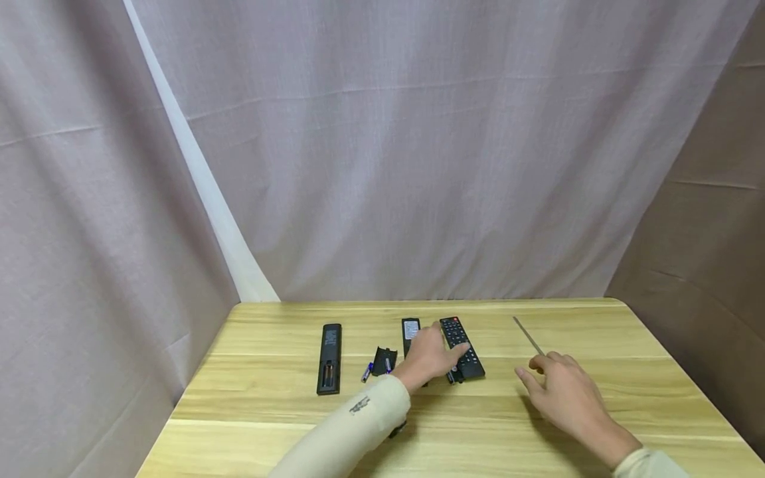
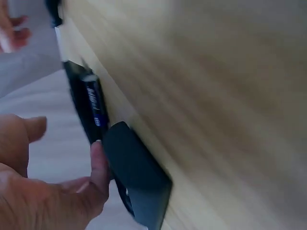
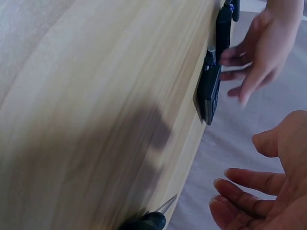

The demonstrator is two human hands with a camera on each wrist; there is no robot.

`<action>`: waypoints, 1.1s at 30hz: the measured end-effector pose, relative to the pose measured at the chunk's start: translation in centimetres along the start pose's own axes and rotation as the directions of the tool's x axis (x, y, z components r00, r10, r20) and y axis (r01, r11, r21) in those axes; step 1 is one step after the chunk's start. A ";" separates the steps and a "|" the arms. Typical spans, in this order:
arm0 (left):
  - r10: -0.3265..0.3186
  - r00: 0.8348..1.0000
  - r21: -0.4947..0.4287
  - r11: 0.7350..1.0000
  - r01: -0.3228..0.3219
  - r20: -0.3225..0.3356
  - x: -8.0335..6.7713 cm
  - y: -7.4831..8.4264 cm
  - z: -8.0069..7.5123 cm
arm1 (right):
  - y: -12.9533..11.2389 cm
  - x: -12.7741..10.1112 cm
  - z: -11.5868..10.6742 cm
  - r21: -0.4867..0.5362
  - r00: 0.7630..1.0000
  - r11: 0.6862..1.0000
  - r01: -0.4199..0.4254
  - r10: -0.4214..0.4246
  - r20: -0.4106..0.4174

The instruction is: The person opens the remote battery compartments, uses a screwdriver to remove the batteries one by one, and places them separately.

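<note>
1. Low right of the head view, my right hand (image 1: 558, 392) hovers over the table (image 1: 251, 398), fingers relaxed, holding nothing; the thin tool (image 1: 528, 335) lies just beyond it.
2. At centre, my left hand (image 1: 431, 358) reaches with straight fingers onto the keypad remote (image 1: 461, 348), not gripping it.
3. Left of that hand lie a loose cover (image 1: 384, 360) and batteries (image 1: 366, 372).
4. Further left, another remote (image 1: 329, 358) lies open-backed; I judge refitting remains.
</note>
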State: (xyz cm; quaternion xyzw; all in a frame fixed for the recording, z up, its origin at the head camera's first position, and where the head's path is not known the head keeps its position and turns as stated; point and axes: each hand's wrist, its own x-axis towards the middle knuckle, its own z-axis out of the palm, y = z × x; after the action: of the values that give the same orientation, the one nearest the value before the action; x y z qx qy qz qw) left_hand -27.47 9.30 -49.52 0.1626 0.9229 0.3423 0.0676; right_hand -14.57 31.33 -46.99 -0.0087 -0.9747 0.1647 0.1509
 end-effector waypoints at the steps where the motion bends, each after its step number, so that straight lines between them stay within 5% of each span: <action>1: -0.012 1.000 0.031 0.999 0.012 -0.006 0.7 0.3 0.5 | 0.0 0.0 0.0 0.000 1.000 1.000 0.000 0.000 -0.001; 6: -0.067 0.997 0.160 0.984 0.073 -0.041 2.8 1.3 2.1 | 0.0 -0.1 0.2 0.004 1.000 1.000 0.008 -0.008 -0.005; 10: -0.083 0.995 0.171 0.981 0.090 -0.047 3.5 1.7 2.6 | -0.1 -0.2 0.2 0.021 1.000 1.000 0.009 -0.009 -0.006; 26: -0.140 0.989 -0.076 0.988 0.135 -0.054 4.2 1.0 1.7 | -0.6 0.5 -0.3 0.038 1.000 0.999 -0.003 0.004 -0.013; 33: -0.177 0.982 -0.274 0.950 0.151 -0.071 2.6 -0.3 -2.1 | -0.9 0.8 -0.3 0.035 1.000 0.999 -0.006 0.006 -0.004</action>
State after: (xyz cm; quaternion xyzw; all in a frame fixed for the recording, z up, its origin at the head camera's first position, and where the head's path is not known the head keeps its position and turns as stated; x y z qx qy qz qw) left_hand -30.42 8.74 -48.16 0.0582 0.8807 0.4644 0.0732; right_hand -15.23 30.62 -46.16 -0.0093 -0.9712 0.1824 0.1527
